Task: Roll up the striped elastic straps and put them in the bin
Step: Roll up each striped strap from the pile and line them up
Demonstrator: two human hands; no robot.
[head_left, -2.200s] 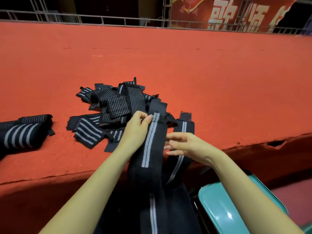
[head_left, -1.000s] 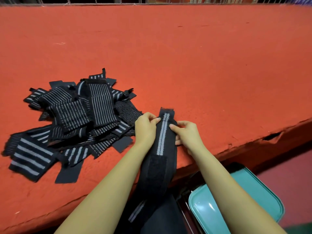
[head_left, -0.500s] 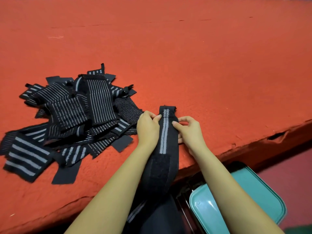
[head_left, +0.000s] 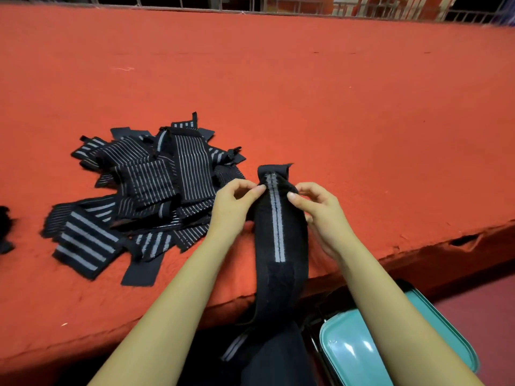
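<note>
Head view: red felt-covered surface [head_left: 362, 121] fills most of the frame, w/ a torn gap [head_left: 462, 240] in its front edge well right of the strap pile. Strap pile [head_left: 156, 185] is made of black elastic straps w/ grey stripes, loose, overlapping and unrolled. It lies on the surface left of centre, near the front edge. Teal plastic thing [head_left: 351, 355] w/ rounded corners sits below the surface edge, down & right of the pile; can't tell if it's the bin. One long strap [head_left: 278, 232], black w/ a double grey stripe down the middle, lies just right of the pile. Its far end is on the surface & folded over, and the rest hangs over the front edge toward the person's lap. Left hand [head_left: 231, 207], on the pile side of that strap, pinches its left edge near the folded end btwn thumb & fingertips. Right hand [head_left: 320, 215], on the side away from the pile, pinches the right edge at about the same height. Small dark fabric bit [head_left: 4, 227] lies on the surface well left of the pile, cut off by the frame.
</note>
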